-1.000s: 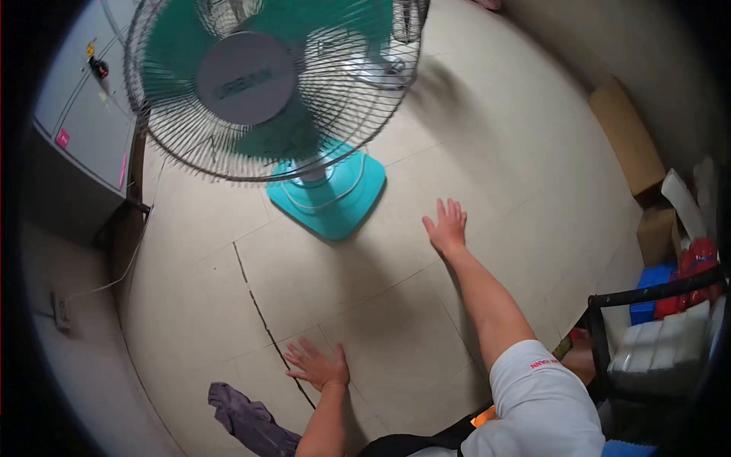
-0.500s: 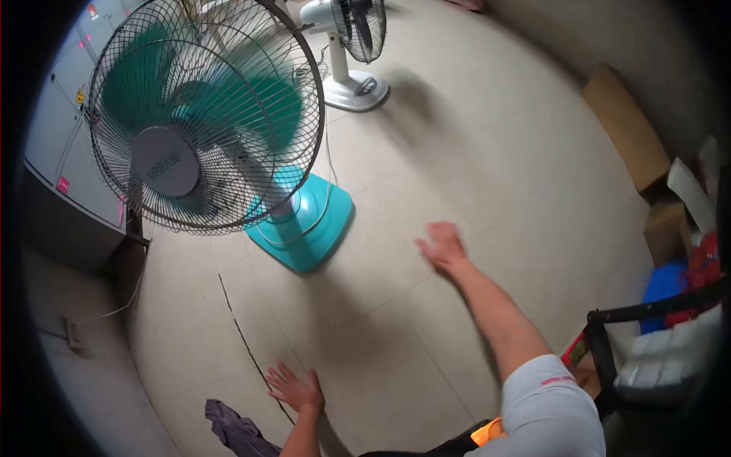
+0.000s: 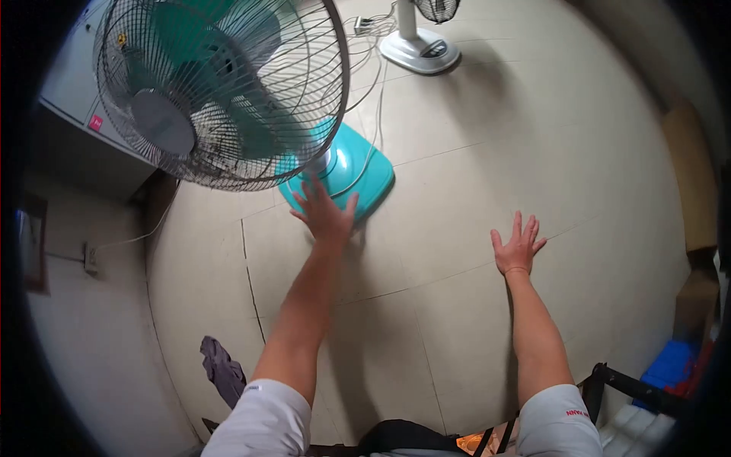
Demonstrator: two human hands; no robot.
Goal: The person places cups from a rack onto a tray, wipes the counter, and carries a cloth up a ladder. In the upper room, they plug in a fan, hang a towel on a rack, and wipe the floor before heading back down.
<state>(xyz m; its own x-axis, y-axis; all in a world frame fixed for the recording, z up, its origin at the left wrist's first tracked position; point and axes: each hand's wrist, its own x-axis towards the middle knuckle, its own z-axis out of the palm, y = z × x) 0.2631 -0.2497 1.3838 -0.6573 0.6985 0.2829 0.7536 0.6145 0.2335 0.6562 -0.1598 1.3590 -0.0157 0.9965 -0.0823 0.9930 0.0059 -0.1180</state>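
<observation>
A pedestal fan with a round wire cage [image 3: 228,179], green blades and a teal base [image 3: 373,164] stands in front of me on the left. My left hand [image 3: 326,213] reaches up to it, fingers spread, overlapping the near edge of the base just under the cage. Nothing shows in that hand. Out to the right, my right hand [image 3: 518,244] is stretched over the tiled floor [image 3: 442,221] with its fingers apart and holding nothing. A pale cord curves across the teal base.
A white fan [image 3: 419,53] stands farther back, with loose cords beside it. Dark cloth [image 3: 222,372] lies at lower left. Along the right wall are cardboard [image 3: 689,175], a blue item [image 3: 670,363] and a black metal frame [image 3: 640,392]. A wall socket [image 3: 90,259] is at left.
My left hand has moved forward from the lower floor area to the teal base. My right hand has spread its fingers and sits farther right in view. The view has shifted.
</observation>
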